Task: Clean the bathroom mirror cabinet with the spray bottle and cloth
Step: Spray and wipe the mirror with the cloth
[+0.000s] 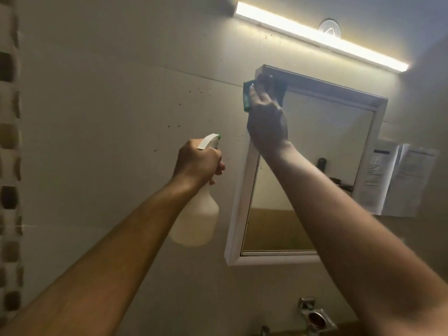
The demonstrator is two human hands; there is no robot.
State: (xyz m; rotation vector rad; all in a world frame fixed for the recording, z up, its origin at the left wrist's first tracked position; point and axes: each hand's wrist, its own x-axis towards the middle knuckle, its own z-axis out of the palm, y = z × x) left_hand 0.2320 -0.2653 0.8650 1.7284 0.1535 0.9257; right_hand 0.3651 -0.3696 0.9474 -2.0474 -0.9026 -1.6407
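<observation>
A white-framed mirror cabinet hangs on the pale wall, right of centre. My right hand is raised to its top left corner and presses a green cloth against the frame there. The cloth is mostly hidden behind the fingers. My left hand grips the neck of a translucent white spray bottle with a white and green nozzle. The bottle hangs left of the cabinet, apart from it, with the nozzle pointing right toward the wall.
A lit strip light runs along the wall above the cabinet. Paper sheets hang to the right of the mirror. A chrome holder sits low on the wall. Mosaic tiles line the far left. Dark specks dot the wall.
</observation>
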